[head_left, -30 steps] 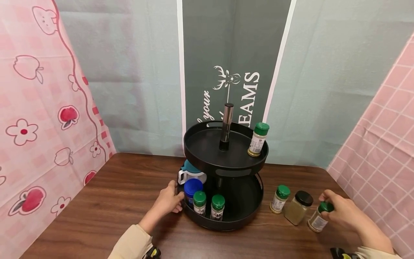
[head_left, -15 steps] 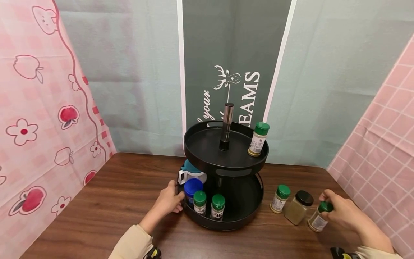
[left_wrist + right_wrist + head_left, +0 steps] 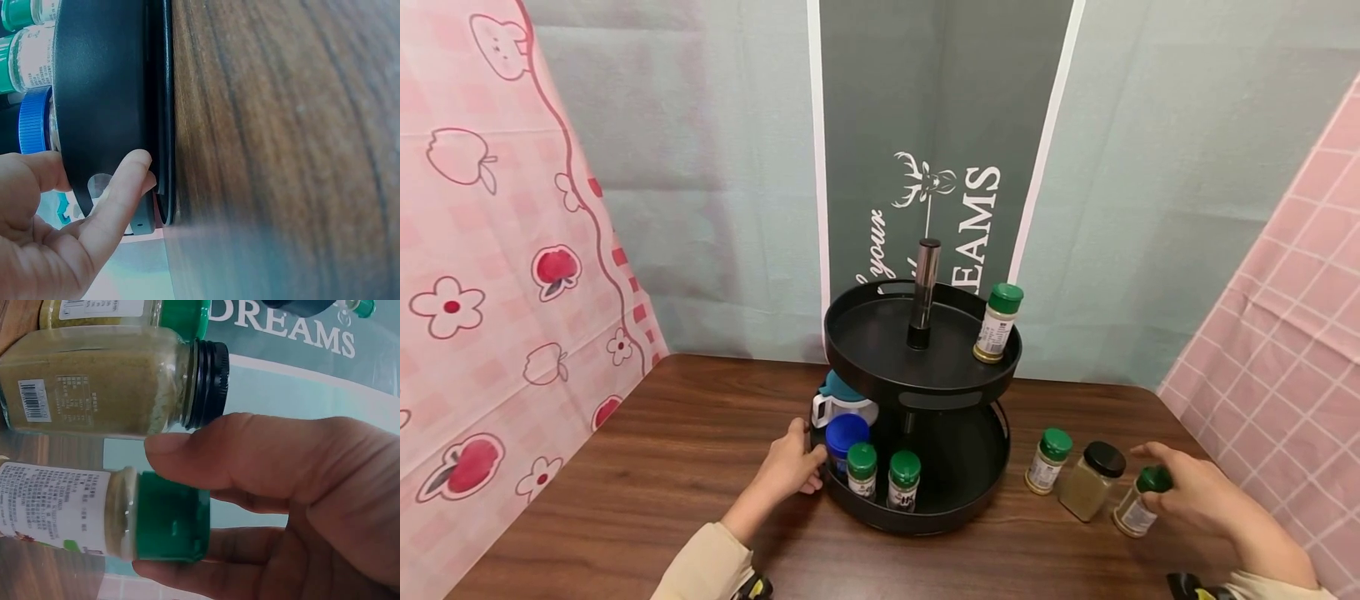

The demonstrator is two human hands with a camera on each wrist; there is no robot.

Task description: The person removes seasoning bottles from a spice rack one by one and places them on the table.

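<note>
My left hand grips the lower tray's rim of a black two-tier spice rack, thumb over the edge and fingers along the outer wall. In the right wrist view my right hand is spread around the green cap of a spice bottle, thumb on one side and fingers on the other. The bottle stands on the table at the right. Beside it are a square jar with a black lid and another green-capped bottle.
Two green-capped bottles, a blue-lidded jar and a teal-lidded container with a white handle stand on the lower tray. One spice bottle is on the upper tray, around a metal post. Cloth hangs behind and at both sides.
My right index finger has straightened and lifted away from the bottle's green cap. My left hand and the rack hold still; the view shifts very slightly.
</note>
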